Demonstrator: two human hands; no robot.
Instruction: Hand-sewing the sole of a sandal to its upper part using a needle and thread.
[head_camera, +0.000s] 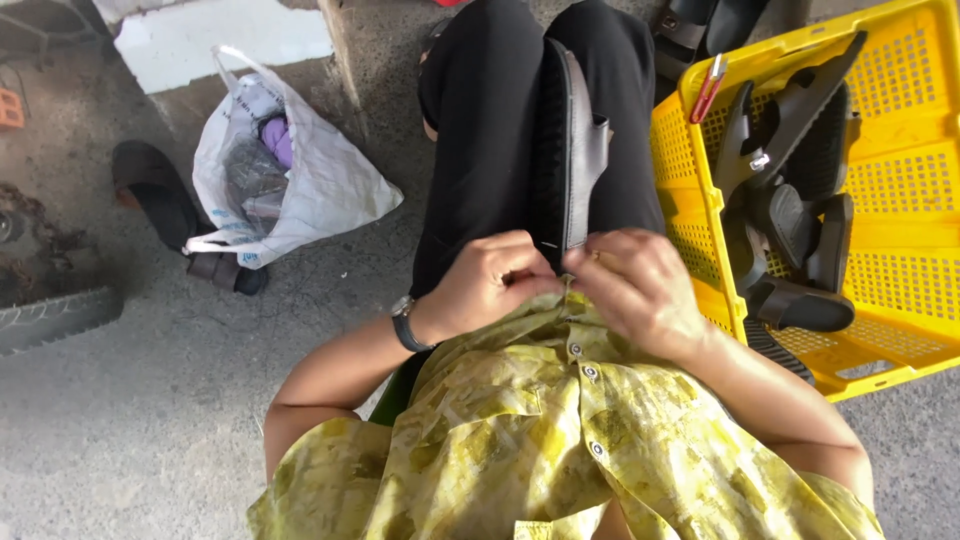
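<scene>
Item: black sandal (572, 150), lying lengthwise on our lap, sole ridges up, strap to 3 o'clock. Left hand (490, 285) and right hand (640, 290): fingers pinched together on the sandal's near end, at centre. Yellow crate (900, 230) at 3 o'clock, holding more black sandals (790, 210). White plastic bag (300, 190) at 10 o'clock on the concrete floor (150, 420).

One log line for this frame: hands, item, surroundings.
left hand: pinching heel end of black sandal | right hand: same end | sandal: lying along lap | yellow crate: more sandals, to person's right | white bag: on floor
</scene>
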